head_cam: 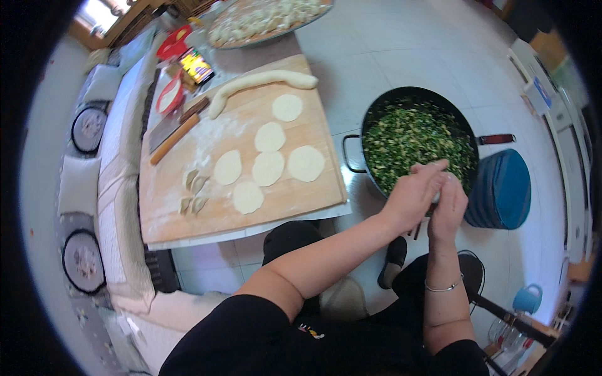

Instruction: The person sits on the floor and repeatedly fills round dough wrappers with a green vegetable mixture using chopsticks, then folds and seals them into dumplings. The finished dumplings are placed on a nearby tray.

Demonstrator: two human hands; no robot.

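My left hand (414, 195) and my right hand (447, 202) come together over the near edge of a black pan (366, 141) filled with chopped green filling (418, 136). Between the fingers shows a bit of something white, probably a dough wrapper, mostly hidden. Dark chopsticks point out below the hands. On the wooden board (291, 197) lie several round dough wrappers (305, 163), a few folded dumplings (199, 184) and a long dough rope (263, 77). A rolling pin (175, 139) and a cleaver (164, 131) lie at the board's left side.
A blue bin (515, 188) stands right of the pan, whose red-brown handle (497, 139) reaches over it. Beyond the board are a phone (196, 66), a red bowl of flour (169, 96) and a large round tray (263, 41) of dumplings. A couch (120, 197) lines the left.
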